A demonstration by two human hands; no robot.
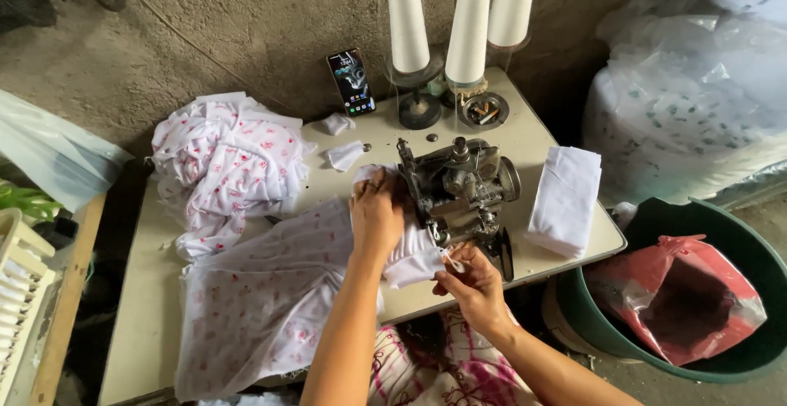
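While I look down from the head camera, the sewing machine (457, 189) sits near the middle of the tabletop (147, 291), so I place everything against it. My left hand (375, 213) lies flat, fingers spread loosely, pressing the white printed fabric (262, 291) down just left of the machine; it is pressing, not gripping. My right hand (471, 279) is just in front of the machine, thumb and forefinger pinched on a folded white edge of the same fabric (414, 263), which runs up to the machine's near side. The rest of that fabric spreads away to the left of the machine and hangs over the tabletop's front edge.

Further left of the machine lies a heap of printed garments (225, 164). Behind the machine stand three thread cones (467, 25), with a phone (351, 82) propped against the wall to their left. Just right of the machine rests a folded white stack (566, 201). Beyond that, off the tabletop, a green tub (738, 357) holds a red plastic bag (676, 295).
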